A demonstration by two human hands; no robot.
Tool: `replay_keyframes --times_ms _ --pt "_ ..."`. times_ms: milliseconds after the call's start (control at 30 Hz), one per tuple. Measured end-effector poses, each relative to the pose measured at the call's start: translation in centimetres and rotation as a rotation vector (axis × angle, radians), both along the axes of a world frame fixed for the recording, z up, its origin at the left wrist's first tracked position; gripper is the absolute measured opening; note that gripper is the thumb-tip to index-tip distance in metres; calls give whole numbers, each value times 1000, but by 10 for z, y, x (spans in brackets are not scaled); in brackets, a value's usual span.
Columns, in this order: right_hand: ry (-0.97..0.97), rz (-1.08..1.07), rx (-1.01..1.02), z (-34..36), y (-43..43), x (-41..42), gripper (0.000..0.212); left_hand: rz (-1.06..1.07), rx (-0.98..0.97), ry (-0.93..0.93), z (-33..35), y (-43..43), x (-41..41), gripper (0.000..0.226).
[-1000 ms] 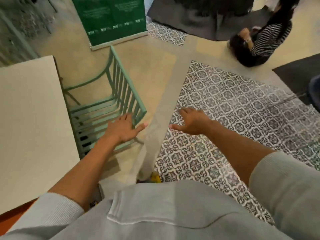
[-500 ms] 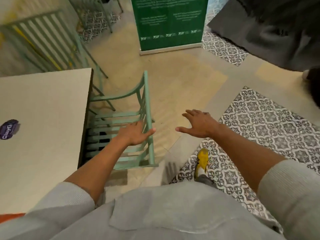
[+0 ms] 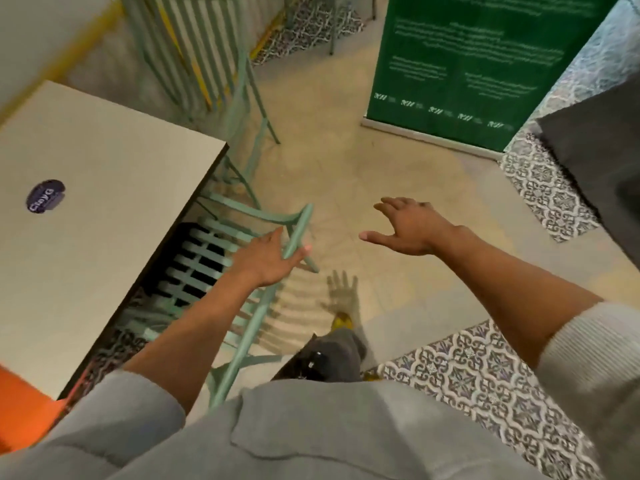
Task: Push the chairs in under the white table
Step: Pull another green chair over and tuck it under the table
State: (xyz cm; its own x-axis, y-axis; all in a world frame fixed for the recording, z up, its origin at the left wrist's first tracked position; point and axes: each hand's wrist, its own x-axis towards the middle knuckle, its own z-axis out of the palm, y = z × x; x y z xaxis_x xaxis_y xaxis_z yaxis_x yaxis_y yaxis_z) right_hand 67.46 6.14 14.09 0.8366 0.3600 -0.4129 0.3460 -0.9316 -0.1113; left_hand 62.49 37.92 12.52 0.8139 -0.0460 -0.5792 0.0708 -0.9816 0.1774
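The left hand (image 3: 268,259) wraps the chair (image 3: 294,233) by its back rail; the seat is partly hidden under the white table (image 3: 104,202). The right hand (image 3: 412,226) hangs spread, empty.

A green banner (image 3: 464,64) with white lettering stands on the beige floor (image 3: 346,161). Right of the banner lies a dark grey mat (image 3: 599,161), and patterned tiles (image 3: 485,382) spread below the banner's base.
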Motion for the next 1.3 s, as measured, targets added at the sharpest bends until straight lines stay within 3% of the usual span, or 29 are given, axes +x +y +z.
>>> replay_keyframes --times_ms 233,467,767,967,1100,1300 --pt "-99 257 -48 21 20 207 107 275 -178 -118 -12 -5 154 109" --pt "-117 372 -72 46 55 397 111 452 -153 -253 -5 -3 313 115" --pt "-63 544 -22 24 102 571 107 524 -52 -165 7 2 441 116" --pt "-30 670 -18 9 133 705 103 696 -34 -211 -4 5 546 116" --pt "24 765 -4 9 143 798 103 838 -41 -130 -4 -2 616 120" --pt "-42 940 -2 17 201 927 91 1028 -110 -200 12 -2 717 119"
